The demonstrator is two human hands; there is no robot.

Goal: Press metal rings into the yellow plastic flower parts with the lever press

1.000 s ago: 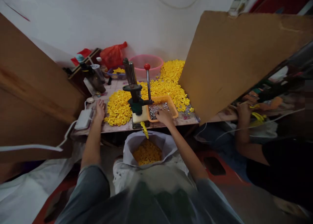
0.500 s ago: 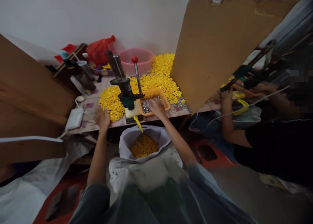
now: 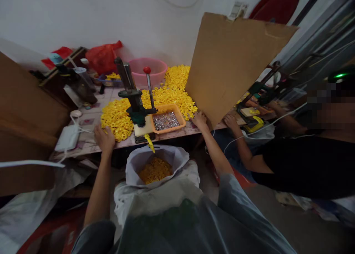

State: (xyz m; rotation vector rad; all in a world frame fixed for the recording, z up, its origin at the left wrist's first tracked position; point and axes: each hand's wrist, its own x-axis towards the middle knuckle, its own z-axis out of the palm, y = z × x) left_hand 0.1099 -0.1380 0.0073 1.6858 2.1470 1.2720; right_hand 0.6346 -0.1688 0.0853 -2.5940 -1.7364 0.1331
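My left hand (image 3: 105,138) rests at the left edge of the yellow pieces (image 3: 118,119), its fingers apart and nothing seen in it. Beyond the right side of the orange tray (image 3: 181,121), my right hand (image 3: 199,120) touches the table by the pile's right end, fingers spread. Small shiny metal parts (image 3: 165,120) lie in the tray. Between my hands stands a dark green hand press (image 3: 137,109) with a red-knobbed lever (image 3: 146,70). A yellow strip (image 3: 149,143) sticks out from the press base above an open white bag (image 3: 133,169) holding yellow pieces.
A cardboard sheet (image 3: 224,69) stands right of the pile. Behind are a pink basin (image 3: 148,70) and red bag (image 3: 102,57). A white box with cables (image 3: 67,138) lies at left. At right, a person in black (image 3: 307,165) works at another press.
My right hand has left the orange tray and moved right, to the table beside the pile. My left hand stays left of the pile. The camera view has shifted, showing more of the right side.
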